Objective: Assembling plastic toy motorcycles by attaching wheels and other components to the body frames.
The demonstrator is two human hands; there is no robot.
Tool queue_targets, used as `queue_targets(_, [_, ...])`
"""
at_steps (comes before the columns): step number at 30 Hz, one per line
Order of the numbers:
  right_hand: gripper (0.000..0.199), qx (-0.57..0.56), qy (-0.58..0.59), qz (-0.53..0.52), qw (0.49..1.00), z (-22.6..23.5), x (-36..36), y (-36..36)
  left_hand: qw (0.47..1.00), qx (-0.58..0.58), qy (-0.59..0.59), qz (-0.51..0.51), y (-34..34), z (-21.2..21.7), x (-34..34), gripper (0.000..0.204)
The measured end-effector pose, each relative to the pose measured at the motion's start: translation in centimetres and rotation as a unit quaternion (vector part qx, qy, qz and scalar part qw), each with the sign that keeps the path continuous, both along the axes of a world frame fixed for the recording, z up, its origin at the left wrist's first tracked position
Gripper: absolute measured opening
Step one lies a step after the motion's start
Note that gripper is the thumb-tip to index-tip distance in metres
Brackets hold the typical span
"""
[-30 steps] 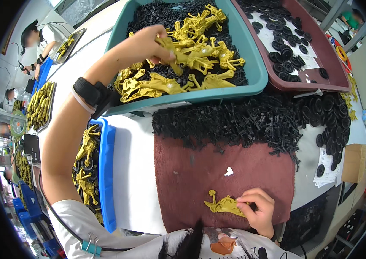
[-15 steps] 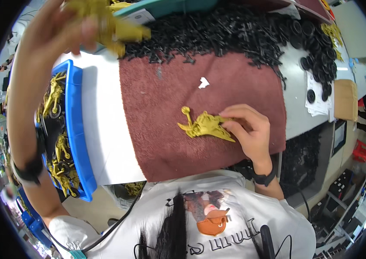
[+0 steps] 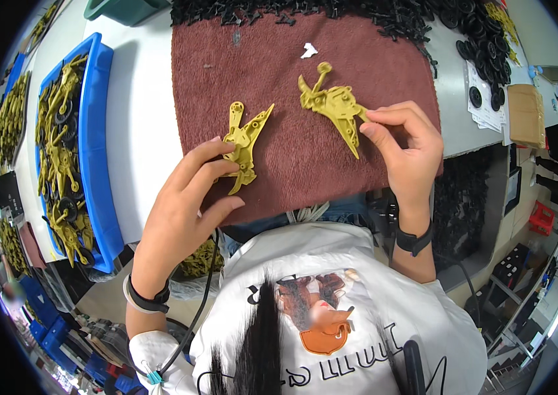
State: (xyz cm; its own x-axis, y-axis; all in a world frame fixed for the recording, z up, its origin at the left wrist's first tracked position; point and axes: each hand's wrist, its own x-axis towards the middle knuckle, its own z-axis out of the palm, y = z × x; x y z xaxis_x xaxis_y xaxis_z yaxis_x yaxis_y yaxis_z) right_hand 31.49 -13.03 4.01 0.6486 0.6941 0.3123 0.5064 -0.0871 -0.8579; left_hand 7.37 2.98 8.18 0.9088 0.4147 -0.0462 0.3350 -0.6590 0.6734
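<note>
left hand [image 3: 183, 204]: fingers pinching yellow part [image 3: 244, 141] | right hand [image 3: 407, 148]: fingertips clamped on second yellow part [image 3: 333, 105] | both on maroon towel [image 3: 292, 145], near front edge

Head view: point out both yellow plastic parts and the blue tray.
left yellow part [image 3: 243, 141], head view, its middle body
right yellow part [image 3: 333, 105], head view, its broad body
blue tray [image 3: 100, 145], head view, its right rim

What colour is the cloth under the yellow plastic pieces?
The flat towel-like cloth is dark reddish-brown, seen best in the head view.

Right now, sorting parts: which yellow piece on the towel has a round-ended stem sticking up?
The yellow piece at the right hand; the left one lacks it.
</note>
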Motion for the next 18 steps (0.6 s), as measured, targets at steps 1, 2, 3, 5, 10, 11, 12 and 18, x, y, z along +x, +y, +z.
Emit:
queue_targets(1, [0.015, -0.014, -0.047, 0.0, 0.999, 0.3, -0.1, 0.0, 1.0, -0.011, 0.001, 0.011, 0.1, -0.4, -0.3, 0.037])
queue_targets(2, [0.019, -0.054, -0.022, -0.024, 0.998, 1.2, -1.0, -0.1, 1.0, -0.02, -0.003, 0.022, 0.2, -0.6, -0.6, 0.038])
queue_targets(3, [0.019, -0.054, -0.026, -0.022, 0.998, 1.9, -1.9, -0.3, 0.999, -0.02, -0.007, 0.024, 0.1, -0.8, -0.8, 0.038])
queue_targets(5, [0.025, -0.101, -0.059, 0.045, 0.992, 2.6, -3.1, -0.4, 0.997, 0.047, -0.033, 0.043, 0.2, -1.1, -0.7, 0.038])
queue_targets(10, [0.027, -0.064, -0.096, 0.166, 0.979, 2.2, -3.3, 0.2, 0.991, 0.043, -0.068, 0.109, 0.7, -0.7, -0.4, 0.047])
queue_targets(11, [0.03, -0.079, -0.151, 0.165, 0.972, 2.7, -2.9, 0.6, 0.991, 0.043, -0.069, 0.11, 0.7, -1.0, -0.5, 0.047])
queue_targets(12, [0.035, -0.092, -0.205, 0.164, 0.96, 2.9, -2.6, 0.9, 0.99, 0.054, -0.058, 0.117, 0.7, -1.3, -0.7, 0.047])
queue_targets(18, [0.044, -0.171, -0.181, 0.152, 0.956, 2.4, -3.0, 1.4, 0.981, 0.038, -0.018, 0.188, -1.0, -1.7, -0.2, 0.051])
